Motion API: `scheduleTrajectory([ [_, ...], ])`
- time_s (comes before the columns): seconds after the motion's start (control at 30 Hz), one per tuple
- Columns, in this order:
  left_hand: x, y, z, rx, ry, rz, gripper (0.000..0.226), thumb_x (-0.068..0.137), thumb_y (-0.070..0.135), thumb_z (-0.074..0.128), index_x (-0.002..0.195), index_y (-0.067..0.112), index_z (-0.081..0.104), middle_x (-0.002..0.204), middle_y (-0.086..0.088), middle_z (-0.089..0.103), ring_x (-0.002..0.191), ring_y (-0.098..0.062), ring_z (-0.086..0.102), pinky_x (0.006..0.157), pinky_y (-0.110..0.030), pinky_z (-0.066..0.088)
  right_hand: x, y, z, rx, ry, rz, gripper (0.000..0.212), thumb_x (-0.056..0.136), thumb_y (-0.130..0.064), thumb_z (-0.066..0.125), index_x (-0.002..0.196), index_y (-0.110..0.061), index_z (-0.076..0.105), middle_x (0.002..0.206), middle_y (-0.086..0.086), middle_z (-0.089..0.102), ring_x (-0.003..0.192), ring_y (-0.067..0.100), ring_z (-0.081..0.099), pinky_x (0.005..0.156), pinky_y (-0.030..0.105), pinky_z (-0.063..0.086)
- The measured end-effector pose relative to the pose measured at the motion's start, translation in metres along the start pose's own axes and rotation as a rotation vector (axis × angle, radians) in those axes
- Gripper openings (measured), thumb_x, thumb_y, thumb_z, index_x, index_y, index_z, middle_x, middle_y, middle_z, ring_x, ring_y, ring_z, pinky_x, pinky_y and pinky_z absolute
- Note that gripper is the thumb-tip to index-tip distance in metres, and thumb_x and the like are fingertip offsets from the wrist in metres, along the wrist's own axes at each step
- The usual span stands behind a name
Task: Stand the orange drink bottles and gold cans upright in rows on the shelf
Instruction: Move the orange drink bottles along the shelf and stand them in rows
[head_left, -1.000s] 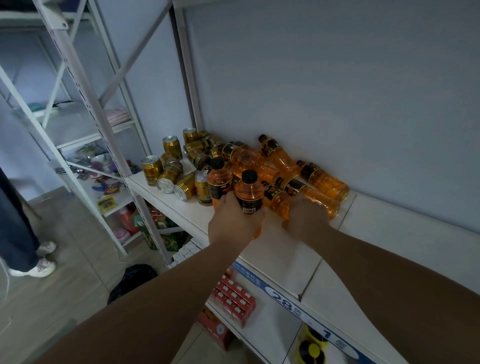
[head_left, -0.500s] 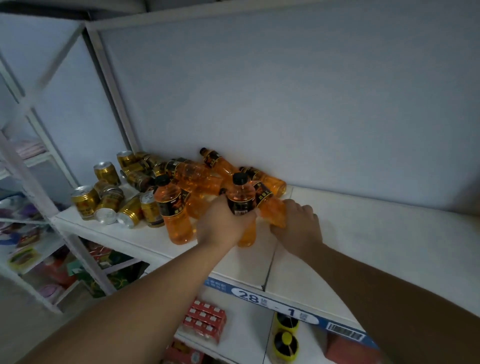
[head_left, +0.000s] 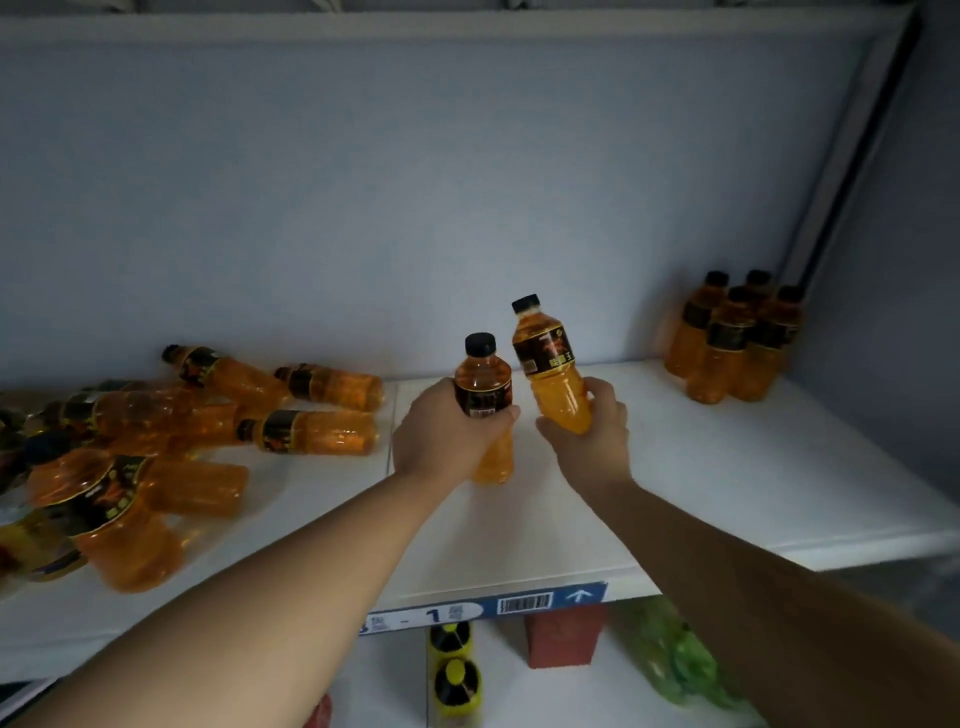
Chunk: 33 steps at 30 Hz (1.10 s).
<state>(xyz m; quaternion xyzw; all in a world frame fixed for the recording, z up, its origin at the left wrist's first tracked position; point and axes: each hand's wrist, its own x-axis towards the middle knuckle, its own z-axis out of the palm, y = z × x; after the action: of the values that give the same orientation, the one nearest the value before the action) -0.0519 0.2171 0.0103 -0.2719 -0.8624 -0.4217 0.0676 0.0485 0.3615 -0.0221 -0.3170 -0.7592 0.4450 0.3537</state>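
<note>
Left hand (head_left: 447, 434) wrapped round upright bottle (head_left: 483, 371), middle of shelf (head_left: 701, 467). Right hand (head_left: 592, 441) wrapped low round tilted bottle (head_left: 550, 358), just beside. Both look full, so bit heavy. Smooth plastic, maybe slippery and squashy. Best hold: round fat middle, not cap.

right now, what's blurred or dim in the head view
Head view: the heap of lying orange plastic bottles smears at the lower left; the black-capped orange bottle in the left hand and the tilted bottle in the right hand read sharp; the upright bottle cluster in the right corner is dim and soft.
</note>
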Motion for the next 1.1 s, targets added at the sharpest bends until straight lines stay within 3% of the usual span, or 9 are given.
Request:
scheduleTrajectory([
  [0.13, 0.004, 0.042, 0.041, -0.009, -0.058, 0.028, 0.049, 0.061, 0.084, 0.064, 0.082, 0.04, 0.058, 0.074, 0.019, 0.064, 0.068, 0.0, 0.059, 0.057, -0.025, 0.046, 0.018, 0.027, -0.052, 0.174, 0.053, 0.055, 0.059, 0.087, -0.024, 0.078, 0.135, -0.03, 0.044, 0.122, 0.004, 0.056, 0.105, 0.026, 0.063, 0.088, 0.047, 0.059],
  [0.27, 0.01, 0.083, 0.084, -0.019, -0.112, 0.054, 0.055, 0.061, 0.085, 0.065, 0.091, 0.039, 0.06, 0.078, 0.019, 0.064, 0.07, 0.0, 0.059, 0.059, -0.025, 0.046, 0.042, 0.053, -0.102, 0.233, 0.097, 0.032, 0.049, 0.088, -0.021, 0.076, 0.121, -0.039, 0.044, 0.108, -0.007, 0.062, 0.096, 0.013, 0.065, 0.071, 0.026, 0.053],
  [0.47, 0.022, 0.146, 0.156, -0.072, -0.141, 0.061, 0.047, 0.062, 0.079, 0.069, 0.085, 0.038, 0.058, 0.075, 0.017, 0.064, 0.07, 0.0, 0.059, 0.06, -0.027, 0.047, 0.095, 0.094, -0.176, 0.221, 0.058, 0.048, 0.059, 0.086, -0.007, 0.074, 0.128, -0.029, 0.04, 0.109, 0.008, 0.062, 0.096, 0.027, 0.065, 0.078, 0.045, 0.057],
  [0.57, 0.025, 0.174, 0.192, -0.112, -0.154, 0.071, 0.046, 0.062, 0.078, 0.069, 0.085, 0.041, 0.057, 0.077, 0.02, 0.063, 0.072, -0.001, 0.06, 0.062, -0.027, 0.046, 0.12, 0.114, -0.206, 0.244, 0.03, 0.049, 0.064, 0.085, -0.008, 0.075, 0.135, -0.026, 0.04, 0.106, 0.007, 0.064, 0.087, 0.022, 0.065, 0.066, 0.027, 0.052],
  [0.63, 0.026, 0.19, 0.213, -0.114, -0.171, 0.076, 0.048, 0.063, 0.079, 0.07, 0.09, 0.041, 0.059, 0.08, 0.021, 0.064, 0.076, -0.005, 0.062, 0.063, -0.027, 0.047, 0.131, 0.125, -0.221, 0.177, 0.029, 0.086, 0.064, 0.076, -0.016, 0.075, 0.129, -0.03, 0.042, 0.103, 0.002, 0.064, 0.088, 0.02, 0.067, 0.06, 0.023, 0.05],
  [0.77, 0.029, 0.215, 0.245, -0.1, -0.189, 0.091, 0.048, 0.065, 0.079, 0.07, 0.095, 0.042, 0.059, 0.082, 0.022, 0.061, 0.077, -0.007, 0.062, 0.06, -0.025, 0.045, 0.153, 0.154, -0.244, 0.093, 0.016, 0.106, 0.063, 0.071, -0.012, 0.073, 0.127, -0.026, 0.047, 0.103, 0.0, 0.066, 0.091, 0.02, 0.067, 0.065, 0.03, 0.051],
  [0.87, 0.033, 0.224, 0.262, -0.103, -0.213, 0.095, 0.048, 0.066, 0.077, 0.072, 0.097, 0.042, 0.06, 0.087, 0.02, 0.066, 0.083, -0.01, 0.066, 0.066, -0.029, 0.053, 0.165, 0.17, -0.251, 0.076, -0.002, 0.118, 0.054, 0.074, -0.01, 0.074, 0.124, -0.017, 0.053, 0.102, 0.009, 0.067, 0.093, 0.031, 0.068, 0.078, 0.051, 0.06],
  [1.03, 0.041, 0.227, 0.28, -0.139, -0.243, 0.115, 0.042, 0.066, 0.07, 0.076, 0.096, 0.045, 0.06, 0.095, 0.017, 0.07, 0.089, -0.012, 0.068, 0.076, -0.036, 0.058, 0.175, 0.186, -0.248, 0.092, -0.032, 0.144, 0.054, 0.071, -0.025, 0.078, 0.118, -0.018, 0.051, 0.101, 0.01, 0.067, 0.093, 0.033, 0.068, 0.082, 0.06, 0.057],
  [1.1, 0.042, 0.225, 0.286, -0.145, -0.258, 0.126, 0.044, 0.067, 0.067, 0.077, 0.099, 0.042, 0.064, 0.099, 0.014, 0.072, 0.09, -0.012, 0.069, 0.077, -0.037, 0.059, 0.173, 0.19, -0.244, 0.105, -0.036, 0.162, 0.057, 0.07, -0.037, 0.08, 0.115, -0.028, 0.047, 0.102, 0.006, 0.066, 0.095, 0.03, 0.068, 0.083, 0.058, 0.057],
])
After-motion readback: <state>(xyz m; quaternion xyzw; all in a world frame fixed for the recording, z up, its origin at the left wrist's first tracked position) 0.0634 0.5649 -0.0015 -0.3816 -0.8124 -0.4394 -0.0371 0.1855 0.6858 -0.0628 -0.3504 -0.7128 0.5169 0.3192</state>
